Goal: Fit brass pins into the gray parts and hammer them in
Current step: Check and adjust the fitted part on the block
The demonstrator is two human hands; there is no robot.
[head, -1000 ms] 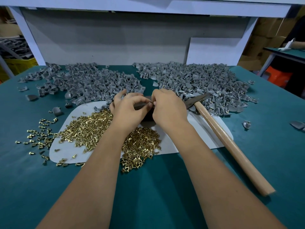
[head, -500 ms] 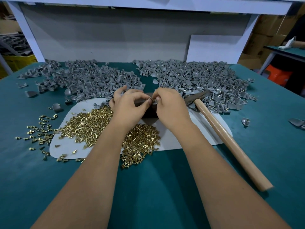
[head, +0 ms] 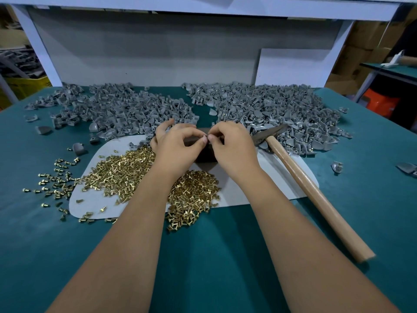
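A white frame and a gray back panel [head: 158,53] rise behind a bench [head: 214,256] covered in teal material. Two large heaps of gray parts lie along the far side of the bench: a left heap [head: 117,109] and a right heap [head: 282,109], with a narrow gap between them. A pale mat [head: 259,190] lies in front of the heaps. A hammer [head: 316,193] with a wooden handle lies diagonally across the right end of the mat, its metal head resting against the near edge of the right heap. A pile of brass pins [head: 126,172] covers the left and middle of the mat, and loose pins [head: 56,177] are scattered on the bench just to its left. A dark block [head: 205,154] sits on the mat, partly hidden under the hands. The left hand [head: 178,152] and the right hand [head: 232,150] are held together above the block, fingertips meeting. Each hand has thumb and forefinger curled in a pinch on a small piece; the piece is too small to identify.
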